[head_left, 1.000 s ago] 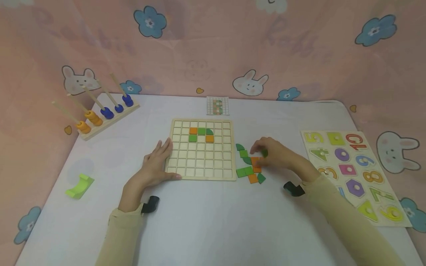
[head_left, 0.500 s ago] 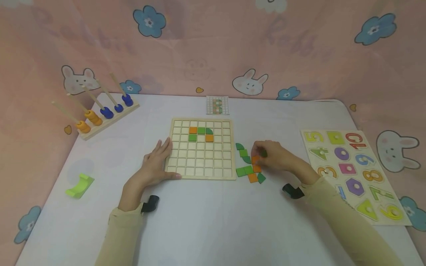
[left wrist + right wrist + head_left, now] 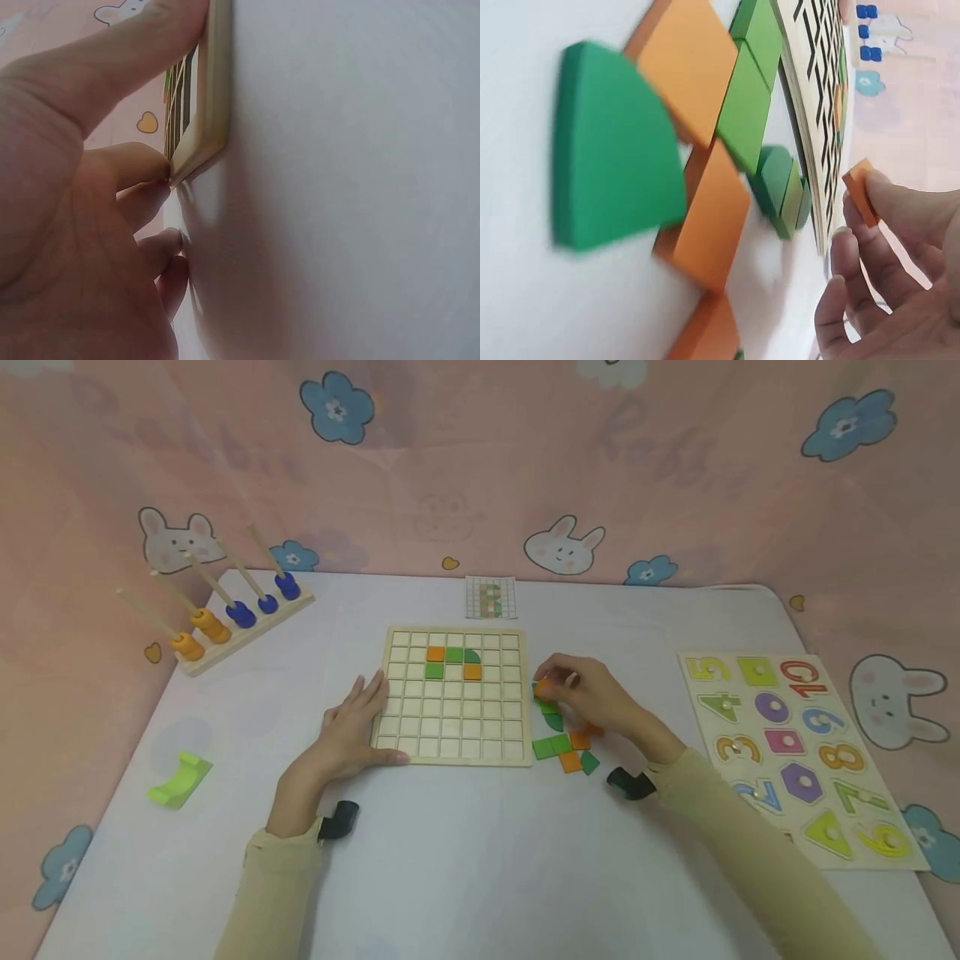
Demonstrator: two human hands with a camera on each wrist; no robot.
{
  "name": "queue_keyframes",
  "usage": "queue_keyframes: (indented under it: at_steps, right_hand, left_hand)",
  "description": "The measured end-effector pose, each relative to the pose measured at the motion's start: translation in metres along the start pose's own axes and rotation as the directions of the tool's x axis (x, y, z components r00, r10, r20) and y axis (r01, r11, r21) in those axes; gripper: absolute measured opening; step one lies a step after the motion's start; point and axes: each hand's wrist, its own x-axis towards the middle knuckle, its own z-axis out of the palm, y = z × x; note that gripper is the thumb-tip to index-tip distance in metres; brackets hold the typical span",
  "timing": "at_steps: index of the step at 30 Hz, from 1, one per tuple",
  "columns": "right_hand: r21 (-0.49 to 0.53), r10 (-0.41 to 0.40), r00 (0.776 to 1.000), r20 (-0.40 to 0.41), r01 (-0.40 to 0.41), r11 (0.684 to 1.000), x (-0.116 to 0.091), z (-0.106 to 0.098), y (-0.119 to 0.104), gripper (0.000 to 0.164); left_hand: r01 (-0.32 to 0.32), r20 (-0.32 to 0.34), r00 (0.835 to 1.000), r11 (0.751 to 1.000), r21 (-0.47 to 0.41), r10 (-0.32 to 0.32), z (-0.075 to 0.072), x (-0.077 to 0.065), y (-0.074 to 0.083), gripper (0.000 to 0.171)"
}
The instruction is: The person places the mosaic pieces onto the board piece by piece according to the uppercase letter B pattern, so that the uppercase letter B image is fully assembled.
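Note:
My left hand (image 3: 347, 737) lies against the left side of the wooden grid board (image 3: 461, 727), its thumb on the near-left corner area and its fingers along the edge. On the board sit several orange and green tiles, among them a green square (image 3: 453, 654) and a green quarter-round (image 3: 472, 657). To the right of the board my right hand (image 3: 597, 695) pinches an orange square tile (image 3: 861, 192) between thumb and fingers, above the table. Below it lie loose tiles, including a green square (image 3: 543, 749), an orange square (image 3: 571, 762) and a dark green quarter-round (image 3: 615, 154).
A small pattern card (image 3: 491, 598) lies behind the board. At the back left stands a bead abacus (image 3: 247, 631); a light green curved block (image 3: 181, 781) lies at the left. A number-and-shape puzzle board (image 3: 812, 693) is at the right. A patterned cloth hangs behind.
My right hand has picked an orange square tile from the pile and moved left and away from me, toward the board. The left hand has stayed in place.

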Motion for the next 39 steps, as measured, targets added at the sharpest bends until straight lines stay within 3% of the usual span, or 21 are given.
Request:
queue_keyframes:
  at_steps: [10,19,29,39]
  right_hand:
    - [0.113,0.029,1.000,-0.006,-0.028,0.993,0.026,0.031,-0.022,0.011]
    - [0.174,-0.015,1.000,-0.027,0.019,0.985,0.050,0.061,-0.041,0.010]
    - [0.143,0.012,1.000,-0.013,-0.010,0.990,0.067,0.085,-0.066,0.014]
    - [0.099,0.058,0.998,-0.027,-0.055,0.994,0.075,0.098,-0.073,0.010]
  left_hand:
    - [0.003,-0.005,1.000,1.000,0.005,-0.003,-0.002,-0.002,0.001,0.122]
    - [0.011,0.001,1.000,1.000,0.001,-0.011,-0.003,-0.001,0.001,0.123]
    - [0.012,0.011,1.000,1.000,0.003,-0.012,-0.004,-0.001,0.002,0.122]
    - [-0.003,0.006,1.000,1.000,-0.002,0.003,-0.002,-0.001,0.002,0.123]
